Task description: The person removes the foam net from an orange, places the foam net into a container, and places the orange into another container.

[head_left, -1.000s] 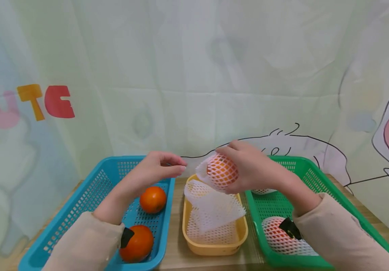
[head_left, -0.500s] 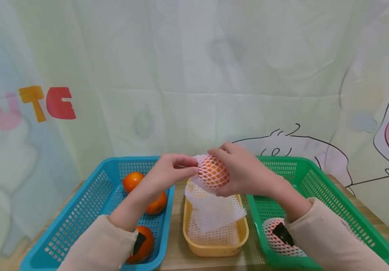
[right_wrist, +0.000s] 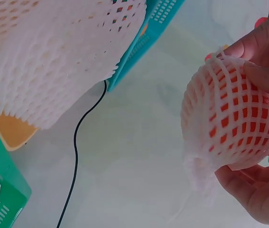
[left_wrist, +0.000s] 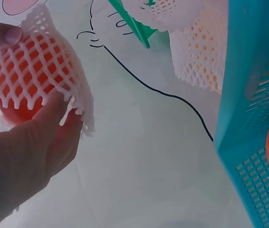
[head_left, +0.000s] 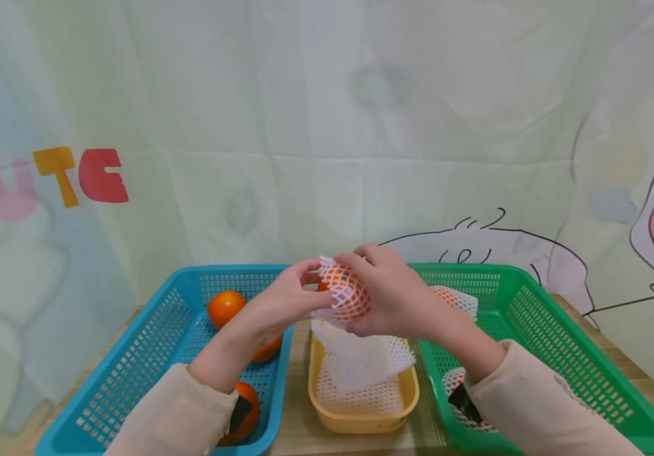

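An orange (left_wrist: 18, 114) sits in a white foam net sleeve (head_left: 345, 292), held up above the yellow basket. My right hand (head_left: 386, 294) grips the netted orange from the right, fingers and thumb curled round it. From the left, my left hand (head_left: 281, 296) pinches the loose edge of the sleeve between thumb and fingers. Both hands meet at the fruit in the right wrist view, where the netting (right_wrist: 238, 109) covers most of it. In the left wrist view, some bare orange skin shows below the sleeve's edge.
Left stands a blue basket (head_left: 281, 392) with several bare oranges (head_left: 226, 308). The yellow basket (head_left: 361, 424) in the middle holds flat foam nets (head_left: 355, 361). A green basket (head_left: 577, 335) at right contains netted fruit (head_left: 454, 297). A printed cloth (head_left: 327, 126) hangs behind.
My left hand has moved right to the orange and taken the sleeve's edge. My right hand has shifted a little left with the fruit, and the netting has been drawn further round it.
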The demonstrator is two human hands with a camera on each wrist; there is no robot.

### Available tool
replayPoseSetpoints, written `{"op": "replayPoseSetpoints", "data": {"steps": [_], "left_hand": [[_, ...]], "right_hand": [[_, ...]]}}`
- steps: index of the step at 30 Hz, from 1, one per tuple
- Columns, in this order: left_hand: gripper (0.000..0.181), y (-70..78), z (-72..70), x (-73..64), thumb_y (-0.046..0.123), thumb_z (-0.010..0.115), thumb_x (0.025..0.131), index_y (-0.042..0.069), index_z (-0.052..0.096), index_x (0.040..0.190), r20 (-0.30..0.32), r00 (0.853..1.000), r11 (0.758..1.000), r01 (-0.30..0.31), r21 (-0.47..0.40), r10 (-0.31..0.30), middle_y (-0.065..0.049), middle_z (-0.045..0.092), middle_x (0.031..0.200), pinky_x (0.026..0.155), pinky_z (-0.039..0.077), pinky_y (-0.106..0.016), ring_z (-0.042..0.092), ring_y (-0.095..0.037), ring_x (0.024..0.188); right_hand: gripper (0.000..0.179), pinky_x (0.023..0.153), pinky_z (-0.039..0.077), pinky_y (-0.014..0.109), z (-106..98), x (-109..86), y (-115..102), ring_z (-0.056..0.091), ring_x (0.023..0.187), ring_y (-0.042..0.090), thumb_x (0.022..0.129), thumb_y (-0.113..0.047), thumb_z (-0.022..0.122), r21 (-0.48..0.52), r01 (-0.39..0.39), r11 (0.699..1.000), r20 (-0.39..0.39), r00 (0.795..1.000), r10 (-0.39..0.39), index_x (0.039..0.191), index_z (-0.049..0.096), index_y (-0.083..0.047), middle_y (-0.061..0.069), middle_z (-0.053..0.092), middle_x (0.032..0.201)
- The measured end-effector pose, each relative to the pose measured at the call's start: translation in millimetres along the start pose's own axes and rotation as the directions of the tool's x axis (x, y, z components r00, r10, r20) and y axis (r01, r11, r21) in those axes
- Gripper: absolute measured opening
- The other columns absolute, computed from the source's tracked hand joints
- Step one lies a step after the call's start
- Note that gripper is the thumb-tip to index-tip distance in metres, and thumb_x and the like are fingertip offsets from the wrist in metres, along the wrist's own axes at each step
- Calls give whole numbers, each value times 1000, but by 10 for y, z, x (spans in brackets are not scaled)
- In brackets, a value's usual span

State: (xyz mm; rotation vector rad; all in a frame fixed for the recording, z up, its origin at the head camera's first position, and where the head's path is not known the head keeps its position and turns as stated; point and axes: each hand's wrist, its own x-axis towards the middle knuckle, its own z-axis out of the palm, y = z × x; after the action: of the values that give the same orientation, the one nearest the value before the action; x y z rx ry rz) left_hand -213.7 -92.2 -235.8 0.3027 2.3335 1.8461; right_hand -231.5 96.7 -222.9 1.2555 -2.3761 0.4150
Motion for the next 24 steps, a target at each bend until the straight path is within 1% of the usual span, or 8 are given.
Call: {"op": "replayPoseSetpoints", "data": {"steps": [2,5,8,10,13,15,19,24], "left_hand": [[66,1,0,-3,11,58,89,1,21,143,13,1000,1000,9,-15,-8,-20,36,138,91,47,-36,51,-29,110],[62,4,-3,-9,11,56,90,2,22,141,25,1000,999,2,-40,-1,-19,41,132,87,49,-33,52,-27,106],[57,4,-13,-7,12,56,90,4,28,139,5,1000,999,4,-41,-4,-16,46,127,84,50,-31,52,-26,103],[54,2,-27,-5,12,57,90,4,32,138,-18,1000,999,5,-36,-6,-16,48,124,83,50,-31,53,-26,101],[52,-8,-59,-8,13,57,90,2,37,136,-39,999,1000,-4,-14,4,-16,50,121,79,51,-30,54,-24,96],[50,-22,-82,-11,12,56,89,0,38,134,-48,999,1000,-13,-17,12,-16,52,118,76,50,-28,54,-21,91],[51,-59,-127,-10,11,57,86,-1,40,133,-61,998,1000,-5,-23,4,-15,53,116,71,48,-25,54,-19,86],[56,-100,-189,-20,12,59,87,1,37,137,-58,998,1000,25,-5,-26,-17,49,123,81,51,-33,53,-25,97]], "right_hand": [[80,73,49,31,20,15,-23,47,97,22,58,-29,88,5,11,1000,-24,1000,-11,126,52,-4,9,52,109],[78,73,49,30,49,40,-46,47,97,21,60,-29,87,18,32,999,-63,998,-31,125,53,-3,8,52,108],[78,74,48,30,69,57,-53,47,97,21,60,-29,87,25,42,999,-84,996,-40,125,53,-2,9,52,108],[80,75,48,30,75,66,-53,48,97,21,60,-29,87,27,42,999,-81,996,-40,127,52,-1,9,52,109],[83,77,49,32,76,77,-50,50,97,21,61,-29,88,31,38,999,-53,998,-36,129,50,0,10,53,111],[84,78,50,33,71,79,-46,51,98,22,62,-26,88,45,26,999,-22,999,-25,131,48,-1,10,53,112],[78,81,52,36,53,67,-19,55,101,24,67,-13,85,74,-27,997,44,999,24,134,47,-3,11,56,116],[63,79,53,32,28,62,36,60,102,24,73,1,77,114,-62,992,88,995,52,132,52,-6,10,62,117]]}}
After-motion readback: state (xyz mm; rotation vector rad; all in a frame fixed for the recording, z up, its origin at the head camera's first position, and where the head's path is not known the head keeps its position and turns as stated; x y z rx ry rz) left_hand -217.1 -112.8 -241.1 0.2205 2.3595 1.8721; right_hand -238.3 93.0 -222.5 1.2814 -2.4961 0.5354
